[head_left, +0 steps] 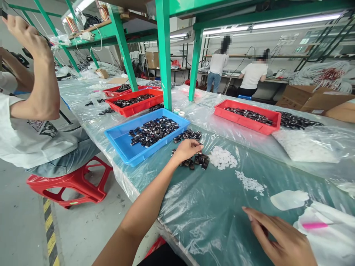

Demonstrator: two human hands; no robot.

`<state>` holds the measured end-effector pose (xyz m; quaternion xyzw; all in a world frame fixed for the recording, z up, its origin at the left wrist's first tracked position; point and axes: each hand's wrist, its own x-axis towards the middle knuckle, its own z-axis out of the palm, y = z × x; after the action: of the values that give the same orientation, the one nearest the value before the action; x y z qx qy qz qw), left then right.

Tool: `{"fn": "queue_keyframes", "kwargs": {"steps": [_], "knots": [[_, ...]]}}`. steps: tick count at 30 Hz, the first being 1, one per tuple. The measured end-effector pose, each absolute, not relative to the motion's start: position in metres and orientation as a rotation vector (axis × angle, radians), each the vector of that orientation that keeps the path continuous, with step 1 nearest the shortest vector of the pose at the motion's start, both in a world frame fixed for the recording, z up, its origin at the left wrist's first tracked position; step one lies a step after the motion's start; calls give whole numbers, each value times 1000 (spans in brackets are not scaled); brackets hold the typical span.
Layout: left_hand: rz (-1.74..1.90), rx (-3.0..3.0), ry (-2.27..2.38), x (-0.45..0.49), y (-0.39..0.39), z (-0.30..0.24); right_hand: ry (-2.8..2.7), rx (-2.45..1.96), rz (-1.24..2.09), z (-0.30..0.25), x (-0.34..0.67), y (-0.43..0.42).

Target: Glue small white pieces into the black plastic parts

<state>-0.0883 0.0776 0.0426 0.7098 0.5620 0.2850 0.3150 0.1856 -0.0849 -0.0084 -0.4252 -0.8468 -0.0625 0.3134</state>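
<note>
Black glossy parts [197,161], small and roughly rectangular, lie in a loose heap on the table at mid-distance, just right of the blue tray [122,142]. The left hand [188,147] is stretched over the heap with fingers curled down onto the parts; whether one is pinched between them cannot be told. The right hand [280,236] lies near, at lower right, fingers spread flat on the sheet and holding nothing. A clear plastic sheet [210,210], wrinkled and shiny, covers the green tabletop. Just right of the heap sits a pile of small white parts [222,157], with a thinner white scatter [249,183] nearer. A white plastic bottle [288,199] lies on its side beyond the right hand, and a pink tool [314,225] is beside it. The blue tray, shallow and rectangular, holds more black parts; a red tray [273,120] far right holds the same. A green steel post [165,55] stands on the table beyond the blue tray. A seated co-worker [36,136] on a red stool [72,183] occupies the left side.
</note>
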Motion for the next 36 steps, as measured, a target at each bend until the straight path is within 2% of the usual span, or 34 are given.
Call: {"fn": "queue_keyframes", "kwargs": {"steps": [5, 8, 17, 26, 33, 36], "knots": [[663, 1925, 1836, -94, 78, 38, -2254, -1132, -163, -9, 185, -85], [635, 1987, 1889, -94, 77, 40, -2260, -1134, -161, -10, 185, -85], [384, 2180, 1377, -93, 75, 37, -2277, -1132, -197, -10, 186, -86], [692, 1946, 1209, -85, 84, 22, -2202, -1109, -207, -4, 186, -87], [764, 1572, 909, -67, 78, 27, -1669, -1365, -464, 14, 189, -87], [802, 1324, 744, -62, 75, 28, -1356, -1565, -307, 18, 192, -86]]}}
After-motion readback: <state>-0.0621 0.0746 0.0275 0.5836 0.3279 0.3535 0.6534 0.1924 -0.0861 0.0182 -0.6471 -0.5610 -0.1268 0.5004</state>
